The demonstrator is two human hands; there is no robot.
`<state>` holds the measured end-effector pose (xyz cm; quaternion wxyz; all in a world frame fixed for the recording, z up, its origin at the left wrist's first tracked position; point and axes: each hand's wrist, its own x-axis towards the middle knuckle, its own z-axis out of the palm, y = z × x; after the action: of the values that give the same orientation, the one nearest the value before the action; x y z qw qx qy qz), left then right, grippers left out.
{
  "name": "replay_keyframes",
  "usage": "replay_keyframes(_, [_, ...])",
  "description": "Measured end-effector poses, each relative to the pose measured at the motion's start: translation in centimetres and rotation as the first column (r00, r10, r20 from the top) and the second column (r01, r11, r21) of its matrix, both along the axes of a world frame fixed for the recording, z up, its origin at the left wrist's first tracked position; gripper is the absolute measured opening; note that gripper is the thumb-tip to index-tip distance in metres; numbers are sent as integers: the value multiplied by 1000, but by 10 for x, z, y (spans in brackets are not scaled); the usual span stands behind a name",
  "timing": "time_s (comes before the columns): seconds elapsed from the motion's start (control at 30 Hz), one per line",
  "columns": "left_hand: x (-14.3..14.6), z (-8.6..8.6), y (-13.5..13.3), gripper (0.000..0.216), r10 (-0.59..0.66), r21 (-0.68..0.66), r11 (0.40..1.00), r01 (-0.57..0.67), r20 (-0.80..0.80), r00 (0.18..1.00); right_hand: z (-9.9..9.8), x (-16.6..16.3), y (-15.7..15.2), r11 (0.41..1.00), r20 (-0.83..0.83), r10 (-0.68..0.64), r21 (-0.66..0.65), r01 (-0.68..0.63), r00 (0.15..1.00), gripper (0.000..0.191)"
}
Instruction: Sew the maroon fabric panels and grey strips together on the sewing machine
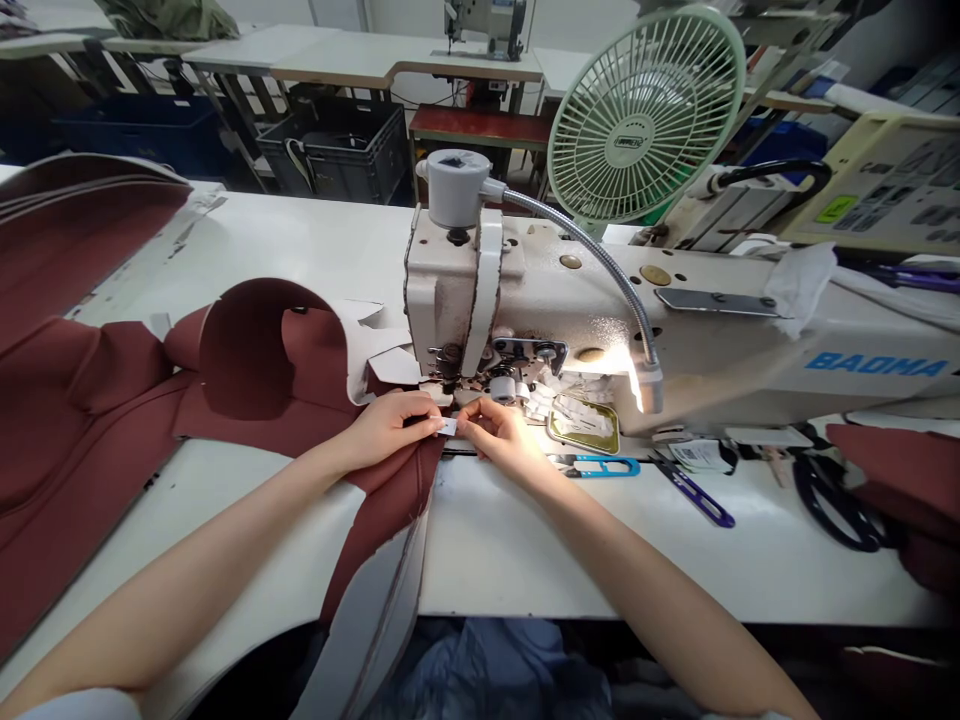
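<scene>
Narrow grip from left hand (386, 430) and right hand (501, 436) on a small white tag (448, 427), held above maroon fabric (397, 490) beside the sewing machine (442, 290).

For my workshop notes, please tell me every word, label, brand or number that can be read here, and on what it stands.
"BAOMA": blue letters on the arm of the white sewing machine.
Too small or blurred to read:
the badge on the green fan;
the green label on the control panel;
the white tag on the table;
the small white tag between the hands.
</scene>
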<state>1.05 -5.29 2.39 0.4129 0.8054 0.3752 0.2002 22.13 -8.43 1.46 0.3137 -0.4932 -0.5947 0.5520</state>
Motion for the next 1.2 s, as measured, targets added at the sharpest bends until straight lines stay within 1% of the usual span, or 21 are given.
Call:
replay_keyframes(0.17, [0,0,0,31,0,7,1000,0,-21,1000,-1,-1,0,1000,-23,-2,-6,2,1000,22])
replay_keyframes(0.37, [0,1,-1,32,2,15,1000,-1,-36,999,-4,-1,0,999,-32,-6,38,7,999,23])
replay_keyframes(0.53, [0,1,0,37,5,3,1000,-5,-17,1000,-4,-1,1,997,-12,11,73,-10,1000,24])
replay_keyframes(0.73, [1,-3,0,37,28,12,1000,-28,-38,999,-7,0,2,982,116,-32,191,10,993,21])
replay_keyframes(0.8, [0,-2,-1,34,45,14,999,-45,-51,998,-7,0,2,979,159,-45,205,11,986,18])
replay_keyframes(0.87, [-3,2,-1,27,95,39,995,-91,-88,992,-5,-1,4,982,219,-48,191,6,975,15])
replay_keyframes(0.93, [-6,6,1,34,176,115,981,-158,-180,968,-1,-4,6,987,307,-50,163,-1,950,11])
replay_keyframes(0.97, [-7,8,3,34,219,176,968,-179,-244,945,2,-5,8,989,358,-52,148,-1,932,9])
replay_keyframes(1.0, [-7,11,4,30,255,246,952,-182,-308,916,4,-7,10,991,410,-56,133,1,910,7])
replay_keyframes(1.03, [-6,13,5,25,283,320,932,-167,-360,889,6,-9,12,993,461,-59,119,4,886,7])
replay_keyframes(1.1, [-2,15,5,26,314,464,880,-104,-401,861,10,-14,18,996,552,-66,90,19,831,7])
replay_keyframes(1.2, [5,13,0,29,321,634,773,-24,-358,877,11,-20,26,995,647,-100,71,71,756,13])
